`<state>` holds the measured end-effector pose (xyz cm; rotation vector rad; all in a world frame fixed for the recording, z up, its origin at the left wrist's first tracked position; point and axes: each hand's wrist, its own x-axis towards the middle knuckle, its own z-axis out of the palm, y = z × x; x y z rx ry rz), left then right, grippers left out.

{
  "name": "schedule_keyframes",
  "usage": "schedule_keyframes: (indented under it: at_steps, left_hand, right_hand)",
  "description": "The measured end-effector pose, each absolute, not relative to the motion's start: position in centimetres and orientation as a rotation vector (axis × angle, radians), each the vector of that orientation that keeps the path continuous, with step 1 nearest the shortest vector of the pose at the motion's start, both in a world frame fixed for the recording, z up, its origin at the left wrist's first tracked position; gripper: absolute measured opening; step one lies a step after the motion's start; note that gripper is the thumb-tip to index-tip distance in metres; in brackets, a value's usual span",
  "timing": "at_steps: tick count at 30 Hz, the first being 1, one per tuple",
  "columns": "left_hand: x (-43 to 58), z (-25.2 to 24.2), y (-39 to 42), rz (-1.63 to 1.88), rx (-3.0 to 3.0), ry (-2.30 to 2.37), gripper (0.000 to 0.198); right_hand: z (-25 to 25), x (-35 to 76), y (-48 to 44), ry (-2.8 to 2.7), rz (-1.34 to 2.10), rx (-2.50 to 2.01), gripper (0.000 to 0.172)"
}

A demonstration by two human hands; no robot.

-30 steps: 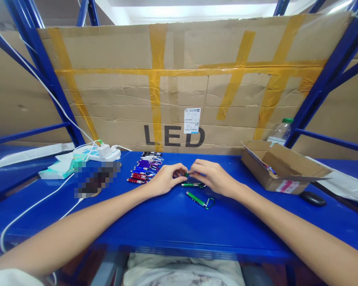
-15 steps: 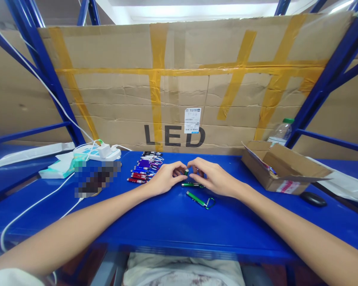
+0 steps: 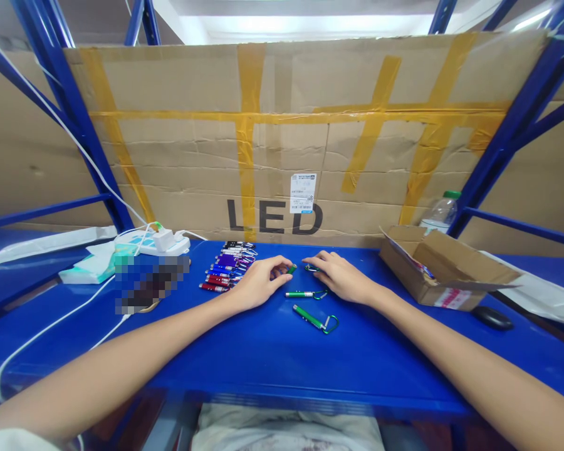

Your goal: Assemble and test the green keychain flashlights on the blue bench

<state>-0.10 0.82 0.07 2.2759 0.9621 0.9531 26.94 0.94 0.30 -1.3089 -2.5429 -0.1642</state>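
My left hand (image 3: pixel 263 280) pinches a small green metal piece (image 3: pixel 292 269), apparently part of a keychain flashlight, whose rest is hidden by the fingers. To the right, my right hand (image 3: pixel 336 275) has its fingertips closed on a small silver carabiner clip (image 3: pixel 311 268); whatever it is fixed to is hidden under the hand. Just in front of the hands lie two green keychain flashlights with carabiners, one level (image 3: pixel 299 294) and the other slanted (image 3: pixel 309 316). Beside my left hand, several flashlights in red, blue, purple, silver and black form a column (image 3: pixel 223 266).
An opened cardboard box (image 3: pixel 432 294) with small items inside stands right, near a black mouse (image 3: pixel 493 317) and a plastic bottle (image 3: pixel 442 213). At left are a power strip (image 3: pixel 157 241), tissue pack (image 3: pixel 91 266), blurred dark object (image 3: pixel 155 285) and white cables. Large cardboard (image 3: pixel 282 144) walls the back.
My hands have drawn apart, the right shifting slightly right. A carabiner clip now shows at its fingertips, and more of the level green flashlight is uncovered. The left still pinches the green piece.
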Motion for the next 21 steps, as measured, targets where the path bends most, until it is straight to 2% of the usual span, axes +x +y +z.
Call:
schedule_keyframes:
  at_steps: [15, 21]
  left_hand:
    - [-0.20, -0.44, 1.04, 0.937, 2.316, 0.912, 0.024]
    - [-0.24, -0.67, 1.11, 0.944, 2.408, 0.877, 0.025]
  right_hand:
    - [0.58, 26.52, 0.72, -2.484, 0.019, -1.329, 0.011]
    - [0.88, 26.59, 0.53, -2.494, 0.050, -1.304, 0.008]
